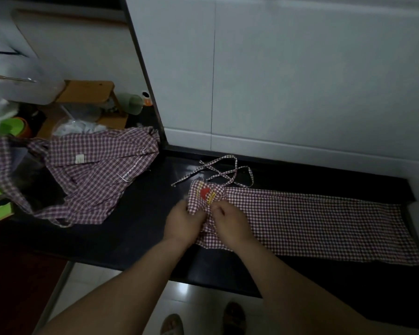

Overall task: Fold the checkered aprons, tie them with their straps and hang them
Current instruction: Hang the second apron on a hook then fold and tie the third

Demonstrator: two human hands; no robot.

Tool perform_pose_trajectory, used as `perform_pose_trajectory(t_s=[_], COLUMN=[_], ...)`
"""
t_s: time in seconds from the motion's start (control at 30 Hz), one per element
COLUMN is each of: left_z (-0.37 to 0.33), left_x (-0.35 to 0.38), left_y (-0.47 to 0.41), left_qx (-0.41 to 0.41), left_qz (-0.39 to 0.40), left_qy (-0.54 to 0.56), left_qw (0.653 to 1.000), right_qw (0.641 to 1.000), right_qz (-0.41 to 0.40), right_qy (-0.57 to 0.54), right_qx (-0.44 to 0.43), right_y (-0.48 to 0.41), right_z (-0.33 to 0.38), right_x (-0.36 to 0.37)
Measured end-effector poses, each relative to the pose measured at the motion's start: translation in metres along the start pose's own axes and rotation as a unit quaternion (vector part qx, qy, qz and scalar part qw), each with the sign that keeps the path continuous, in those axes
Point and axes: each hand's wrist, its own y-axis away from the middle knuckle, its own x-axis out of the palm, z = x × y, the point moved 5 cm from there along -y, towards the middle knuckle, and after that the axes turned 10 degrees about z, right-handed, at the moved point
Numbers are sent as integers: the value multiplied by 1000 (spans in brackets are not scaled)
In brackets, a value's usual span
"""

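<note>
The left grip (183, 221) and right grip (229, 222) are pinching the bunched end of the checkered apron (324, 221), which is lying rightward of them on the bench (136, 226). It looks like limp, light cloth, probably best gathered near its straps (221, 174) just beyond.

LEFT HAND (182, 222): fingers curled, end of checkered apron (324, 226) gripped | RIGHT HAND (229, 223): fingers curled, same end pinched, held just beside left hand at its 3 o'clock | LEFT FOREARM (121, 286): bare, extended from 7 o'clock | RIGHT FOREARM (288, 281): bare, extended from 5 o'clock
</note>
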Motion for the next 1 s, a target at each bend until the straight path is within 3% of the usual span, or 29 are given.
perform_pose_trajectory(t_s=[0.03,0.1,0.17,0.23,0.3,0.4,0.47,0.57,0.67,0.77,0.9,1.0], left_z=[-11,-34,-45,-42,-29,-11,-9,-19,-27,-29,-23,-17], left_x=[1,16,41,66,78,91,94,96,105,122,146,151], left_y=[5,19,31,38,39,42,45,40,27,13,2,-1], left_qx=[47,145,213,241,255,268,283,305,322,293,266,261], left_qz=[-16,-26,29,81,86,98,77,44,79,132,126,118], left_qy=[-50,-113,-140,-214,-287,-371,-388,-374,-402,-435,-495,-528], left_qw=[998,983,967,943,919,884,874,875,854,841,817,800], right_qw=[994,933,883,873,892,968,984,988,990,992,980,981], right_qz=[38,145,202,179,106,-4,-60,-72,-66,-86,-181,-169], right_qy=[-99,-328,-421,-447,-420,-222,-133,-96,-80,-47,26,62], right_qx=[16,28,37,81,128,120,100,101,92,85,73,71], right_y=[1,12,26,31,30,20,18,18,16,15,20,22], right_z=[1,3,-1,-20,-42,-60,-62,-66,-71,-75,-80,-82], right_x=[-1,-4,-16,-30,-40,-56,-61,-64,-71,-83,-98,-95])
